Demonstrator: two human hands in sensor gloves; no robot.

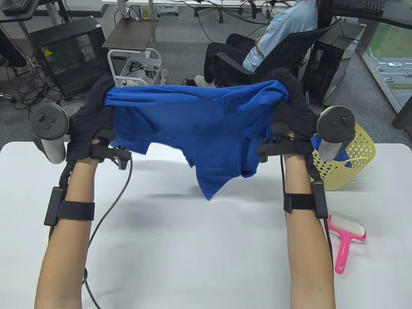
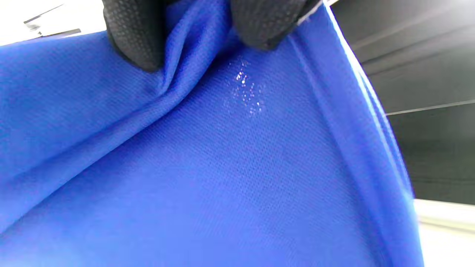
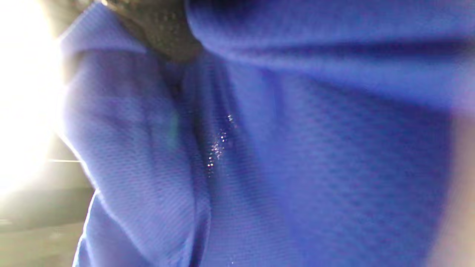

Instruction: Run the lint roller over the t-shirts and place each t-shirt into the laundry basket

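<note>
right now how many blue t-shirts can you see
2: one blue t-shirt stretched between the left hand and right hand above the table; blue cloth in the yellow basket, mostly hidden.

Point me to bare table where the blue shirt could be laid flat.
Widest bare patch: the white table between the two forearms, below the hanging t-shirt. Also bare left of the left hand. Crowded on the right: the yellow laundry basket at the far edge, the pink lint roller nearer, beside the right hand.
</note>
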